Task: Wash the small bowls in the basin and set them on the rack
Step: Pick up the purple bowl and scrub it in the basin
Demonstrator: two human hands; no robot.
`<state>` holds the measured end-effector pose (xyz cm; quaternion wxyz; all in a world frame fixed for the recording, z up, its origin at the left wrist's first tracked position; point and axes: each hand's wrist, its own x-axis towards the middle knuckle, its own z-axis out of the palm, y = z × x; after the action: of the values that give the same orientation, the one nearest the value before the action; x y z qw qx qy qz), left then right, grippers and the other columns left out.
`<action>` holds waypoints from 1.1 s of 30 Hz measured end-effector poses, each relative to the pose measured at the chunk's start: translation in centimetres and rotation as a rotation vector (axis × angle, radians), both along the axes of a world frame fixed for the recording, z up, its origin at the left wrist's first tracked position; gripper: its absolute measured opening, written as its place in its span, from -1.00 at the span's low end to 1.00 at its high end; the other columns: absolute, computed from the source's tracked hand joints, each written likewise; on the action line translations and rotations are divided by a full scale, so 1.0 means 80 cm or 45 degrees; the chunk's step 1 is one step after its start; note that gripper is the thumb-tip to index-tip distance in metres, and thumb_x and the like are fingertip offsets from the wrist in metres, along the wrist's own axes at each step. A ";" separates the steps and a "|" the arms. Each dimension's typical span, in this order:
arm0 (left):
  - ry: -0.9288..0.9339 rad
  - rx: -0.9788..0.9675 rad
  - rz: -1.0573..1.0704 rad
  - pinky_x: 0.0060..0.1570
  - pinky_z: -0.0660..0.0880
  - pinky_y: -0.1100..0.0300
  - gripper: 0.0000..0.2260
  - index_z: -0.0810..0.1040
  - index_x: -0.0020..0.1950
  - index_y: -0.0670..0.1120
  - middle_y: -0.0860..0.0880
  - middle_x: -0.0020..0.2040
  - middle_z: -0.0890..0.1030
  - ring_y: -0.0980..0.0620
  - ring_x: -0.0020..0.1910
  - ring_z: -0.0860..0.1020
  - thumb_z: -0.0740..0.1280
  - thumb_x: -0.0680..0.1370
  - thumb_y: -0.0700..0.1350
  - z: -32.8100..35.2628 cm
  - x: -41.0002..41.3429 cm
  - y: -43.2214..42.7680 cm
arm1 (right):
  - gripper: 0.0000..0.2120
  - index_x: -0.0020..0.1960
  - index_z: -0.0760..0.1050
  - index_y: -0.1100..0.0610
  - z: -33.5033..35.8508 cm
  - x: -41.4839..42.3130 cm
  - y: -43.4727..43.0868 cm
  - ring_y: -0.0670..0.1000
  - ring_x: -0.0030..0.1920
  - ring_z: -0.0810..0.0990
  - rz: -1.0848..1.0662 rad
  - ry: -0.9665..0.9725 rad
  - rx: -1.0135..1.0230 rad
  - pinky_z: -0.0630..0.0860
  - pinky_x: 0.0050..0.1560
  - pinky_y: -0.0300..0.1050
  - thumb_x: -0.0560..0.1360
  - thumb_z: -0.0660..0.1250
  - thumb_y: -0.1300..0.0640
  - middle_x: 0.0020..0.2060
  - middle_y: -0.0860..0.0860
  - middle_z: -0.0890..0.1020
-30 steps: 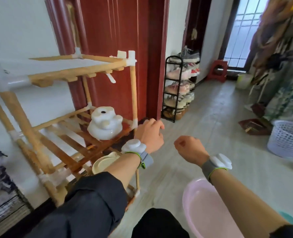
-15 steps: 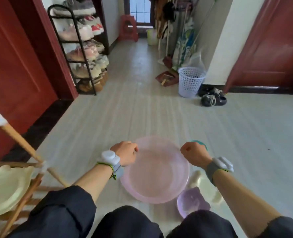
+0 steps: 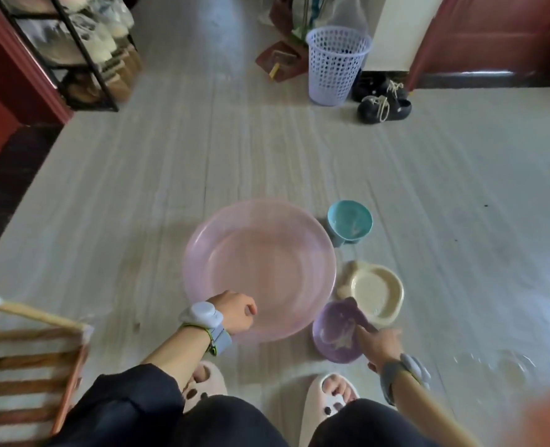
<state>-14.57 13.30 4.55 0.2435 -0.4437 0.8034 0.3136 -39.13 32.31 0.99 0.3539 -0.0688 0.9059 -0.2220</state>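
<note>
Fingers (image 3: pixel 363 332) of right hand (image 3: pixel 380 345) now on rim of purple bowl (image 3: pixel 334 340) — fisted half a second ago; grip unclear, blurred. Left hand (image 3: pixel 238 312) curled at basin (image 3: pixel 209 233) near edge, hold uncertain. Bowl sits on floor (image 3: pixel 267 140) just beside basin — pickup for washing likely.

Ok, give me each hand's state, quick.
Left hand: curled at the near rim of the pink basin; grip cannot be told.
Right hand: open, touching the rim of the purple bowl.
</note>
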 end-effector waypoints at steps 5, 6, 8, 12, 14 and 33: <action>-0.059 0.121 -0.036 0.18 0.51 0.13 -0.67 0.64 0.10 0.16 0.16 0.14 0.64 0.00 0.11 0.59 0.14 0.48 0.03 -0.012 0.006 0.012 | -0.69 0.13 0.46 0.10 -0.027 0.012 0.013 0.11 -0.14 0.65 -0.049 -0.194 0.016 0.64 -0.16 -0.08 0.57 0.22 -0.12 -0.12 0.09 0.64; -0.065 0.125 -0.033 0.17 0.53 0.12 -0.68 0.65 0.08 0.15 0.16 0.11 0.66 0.00 0.10 0.60 0.15 0.47 0.03 -0.013 0.010 0.012 | -0.71 0.13 0.44 0.09 -0.031 0.011 0.015 0.11 -0.12 0.65 -0.032 -0.219 0.023 0.65 -0.11 -0.06 0.60 0.19 -0.11 -0.11 0.07 0.62; -0.072 0.120 -0.028 0.17 0.54 0.11 -0.69 0.66 0.07 0.14 0.16 0.07 0.67 0.01 0.09 0.61 0.17 0.48 0.02 -0.010 0.014 0.012 | -0.73 0.16 0.43 0.10 -0.036 0.007 0.019 0.10 -0.11 0.66 -0.010 -0.263 0.023 0.66 -0.11 -0.05 0.62 0.16 -0.06 -0.08 0.04 0.61; -0.058 0.095 -0.018 0.17 0.54 0.10 -0.70 0.67 0.07 0.14 0.17 0.08 0.67 0.02 0.09 0.61 0.18 0.48 0.00 0.001 0.021 0.011 | -0.80 0.12 0.50 0.14 -0.039 -0.001 0.021 0.11 -0.13 0.71 -0.024 -0.321 -0.020 0.68 -0.16 -0.03 0.62 0.20 0.05 -0.08 0.10 0.69; -0.073 0.080 -0.019 0.18 0.53 0.10 -0.70 0.67 0.07 0.14 0.16 0.09 0.66 0.02 0.09 0.60 0.19 0.48 -0.01 0.005 0.023 0.011 | -0.79 0.08 0.54 0.17 -0.037 -0.006 0.020 0.13 -0.16 0.72 -0.001 -0.296 0.003 0.70 -0.11 0.04 0.60 0.23 0.07 -0.13 0.13 0.70; 0.155 -0.076 0.204 0.22 0.45 0.18 -0.64 0.49 0.35 0.12 0.01 0.29 0.54 -0.04 0.22 0.53 0.25 0.55 0.02 0.076 -0.005 -0.006 | -0.59 0.03 0.53 0.06 0.144 -0.017 -0.080 0.20 -0.22 0.66 0.233 0.364 -0.298 0.60 -0.10 0.01 0.53 0.04 -0.18 -0.22 0.09 0.68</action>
<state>-14.96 12.81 10.60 0.1551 -0.4939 0.7875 0.3344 -40.49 25.94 12.54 0.2300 -0.2224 0.9050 -0.2805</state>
